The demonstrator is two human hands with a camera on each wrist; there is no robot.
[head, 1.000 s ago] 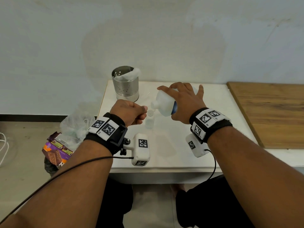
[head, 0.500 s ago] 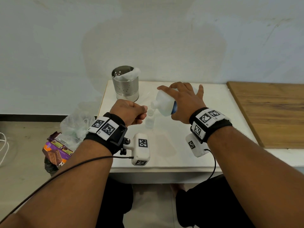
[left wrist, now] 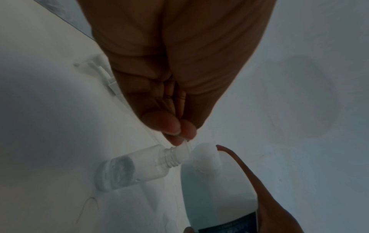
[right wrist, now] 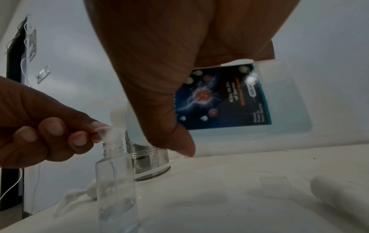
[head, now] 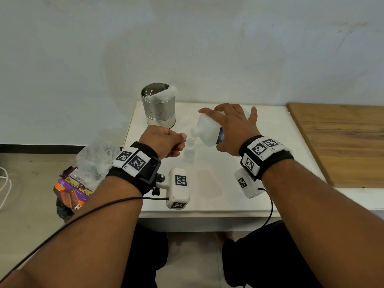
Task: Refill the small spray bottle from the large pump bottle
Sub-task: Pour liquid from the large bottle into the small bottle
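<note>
The left hand point(head: 164, 141) has thumb and fingertips point(right wrist: 79, 138) pinched together on the rim of a small translucent funnel point(right wrist: 111, 134), the remaining fingers curled into the palm. The funnel sits in the threaded neck of the small spray bottle point(head: 189, 151), a clear cylindrical plastic vessel standing upright on the white table point(head: 207, 190) with a little clear liquid at its base. The right hand point(head: 232, 127) is clamped over the large pump bottle point(head: 208, 129), fingers spread across its upper side and thumb beneath; this frosted white plastic bottle, bearing a dark blue printed label, is tilted with its open neck lowered to the funnel's mouth, just right of the spray bottle. A detached white pump head point(right wrist: 78, 193) lies on the table just behind and left of the spray bottle. A white cylindrical cap point(right wrist: 339, 189) lies to its right. A perforated, polished steel canister point(head: 159, 106) holding white wadding stands behind the spray bottle, near the wall. A wooden board point(head: 342, 142) lies well to the right. On the floor to its left lies a crumpled clear bag point(head: 95, 159) with purple wrappers.
</note>
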